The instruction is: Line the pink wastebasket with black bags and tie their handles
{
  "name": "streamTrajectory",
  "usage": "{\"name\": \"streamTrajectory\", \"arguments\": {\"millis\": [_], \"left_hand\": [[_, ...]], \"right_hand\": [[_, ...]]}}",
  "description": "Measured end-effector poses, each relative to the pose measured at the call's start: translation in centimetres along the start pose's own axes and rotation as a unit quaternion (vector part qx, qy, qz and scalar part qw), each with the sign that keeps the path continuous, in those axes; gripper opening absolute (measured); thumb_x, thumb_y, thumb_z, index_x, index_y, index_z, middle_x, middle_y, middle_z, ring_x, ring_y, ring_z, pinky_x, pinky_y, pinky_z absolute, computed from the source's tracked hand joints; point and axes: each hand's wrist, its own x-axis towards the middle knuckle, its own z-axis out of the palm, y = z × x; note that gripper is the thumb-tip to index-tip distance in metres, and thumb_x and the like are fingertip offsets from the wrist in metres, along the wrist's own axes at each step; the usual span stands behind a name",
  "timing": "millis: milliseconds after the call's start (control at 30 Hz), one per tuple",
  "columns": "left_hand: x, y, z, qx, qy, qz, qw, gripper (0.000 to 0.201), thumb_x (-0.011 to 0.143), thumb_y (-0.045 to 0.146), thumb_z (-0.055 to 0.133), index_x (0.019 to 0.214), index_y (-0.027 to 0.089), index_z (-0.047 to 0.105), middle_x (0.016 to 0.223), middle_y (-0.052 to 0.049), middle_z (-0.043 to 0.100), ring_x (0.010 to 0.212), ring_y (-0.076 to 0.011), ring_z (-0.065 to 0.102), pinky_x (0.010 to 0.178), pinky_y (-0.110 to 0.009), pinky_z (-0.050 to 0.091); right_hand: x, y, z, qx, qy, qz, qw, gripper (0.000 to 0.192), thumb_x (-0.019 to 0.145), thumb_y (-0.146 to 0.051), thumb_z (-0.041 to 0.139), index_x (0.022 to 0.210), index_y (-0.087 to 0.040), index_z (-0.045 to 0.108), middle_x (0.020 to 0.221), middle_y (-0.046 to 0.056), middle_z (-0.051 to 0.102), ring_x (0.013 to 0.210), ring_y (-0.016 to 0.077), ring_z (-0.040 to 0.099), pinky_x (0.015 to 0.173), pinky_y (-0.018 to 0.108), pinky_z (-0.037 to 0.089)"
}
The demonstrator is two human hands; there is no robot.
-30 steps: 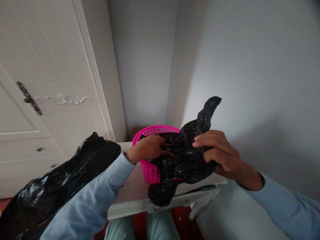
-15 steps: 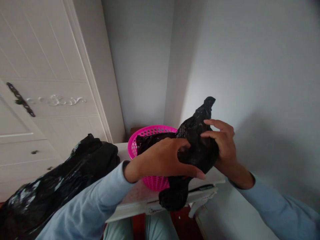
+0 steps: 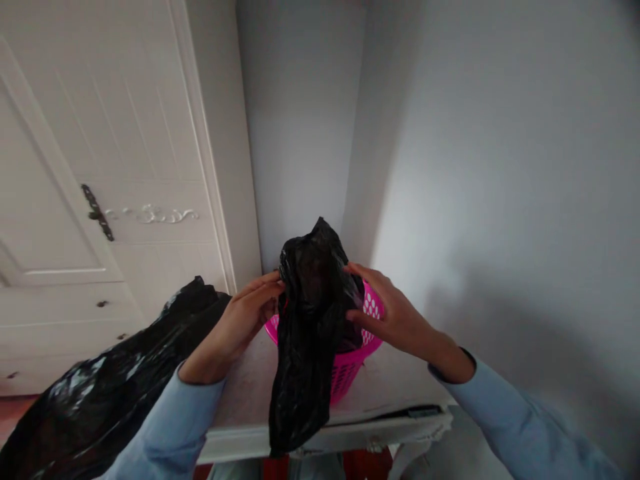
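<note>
A black plastic bag stands bunched over a pink perforated basket. Its peak rises above the rim, and a long end hangs down past the front edge of the white table. My left hand pinches the bag's left side near the rim, its fingertips partly hidden behind the plastic. On the other side, my right hand grips the bag with its thumb and fingers curved around the plastic. More dark plastic lies inside the basket, mostly covered by the bag.
A large black plastic bag lies at the left, partly behind my left forearm. Beyond it stands a white wardrobe with dark handles. Grey walls meet in the corner behind the table and close off the right side.
The bag has moved left, from the basket's right side to over its middle, and its end hangs lower. My left hand has shifted to the bag's left side; my right hand has come left.
</note>
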Motion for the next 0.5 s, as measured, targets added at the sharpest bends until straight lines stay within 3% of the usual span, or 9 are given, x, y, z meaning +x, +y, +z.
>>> {"name": "streamTrajectory", "arguments": {"millis": [100,167,233,367,500], "left_hand": [[-0.2,0.0,0.1,-0.085,0.013,-0.071,0.994,0.023,0.070,0.039,0.081,0.079,0.020,0.073,0.088,-0.006,0.076,0.081,-0.0216,0.072,0.065,-0.028,0.058],[-0.1,0.1,-0.3,-0.108,0.071,-0.098,0.987,0.026,0.065,0.035,0.084,0.084,0.020,0.075,0.093,-0.005,0.077,0.081,-0.0193,0.071,0.064,-0.024,0.056],[0.1,0.2,-1.5,-0.124,0.123,-0.106,0.979,0.024,0.067,0.031,0.083,0.087,0.019,0.075,0.093,-0.003,0.077,0.077,-0.0162,0.069,0.062,-0.021,0.054],[-0.1,-0.5,-4.9,-0.147,0.200,-0.073,0.966,0.008,0.076,0.024,0.071,0.081,0.018,0.072,0.079,0.001,0.072,0.069,-0.0127,0.063,0.060,-0.020,0.052],[-1.9,-2.6,-7.8,-0.152,0.323,-0.086,0.930,0.008,0.071,0.021,0.073,0.076,0.016,0.072,0.073,0.002,0.070,0.065,-0.0113,0.060,0.056,-0.018,0.051]], "right_hand": [[1.7,-0.4,1.1,0.008,-0.027,-0.068,0.997,0.041,0.097,-0.025,0.064,0.137,-0.020,0.060,0.120,0.012,0.070,0.111,0.0254,0.065,0.097,0.045,0.055],[2.4,-0.6,1.2,0.005,-0.025,-0.096,0.995,0.026,0.094,-0.011,0.059,0.116,-0.018,0.071,0.102,0.009,0.071,0.096,0.0219,0.066,0.086,0.039,0.057],[2.5,-0.6,0.6,-0.005,0.003,-0.115,0.993,0.022,0.092,-0.006,0.058,0.103,-0.018,0.073,0.094,0.007,0.069,0.090,0.0200,0.064,0.078,0.034,0.055],[0.3,0.1,-2.4,-0.024,0.067,-0.106,0.992,0.007,0.095,-0.016,0.066,0.100,-0.020,0.068,0.097,0.007,0.067,0.092,0.0181,0.064,0.078,0.030,0.054],[-4.7,1.5,-5.2,-0.118,0.070,-0.075,0.988,0.004,0.095,-0.021,0.066,0.092,-0.021,0.064,0.108,0.009,0.067,0.103,0.0223,0.064,0.086,0.036,0.055]]}}
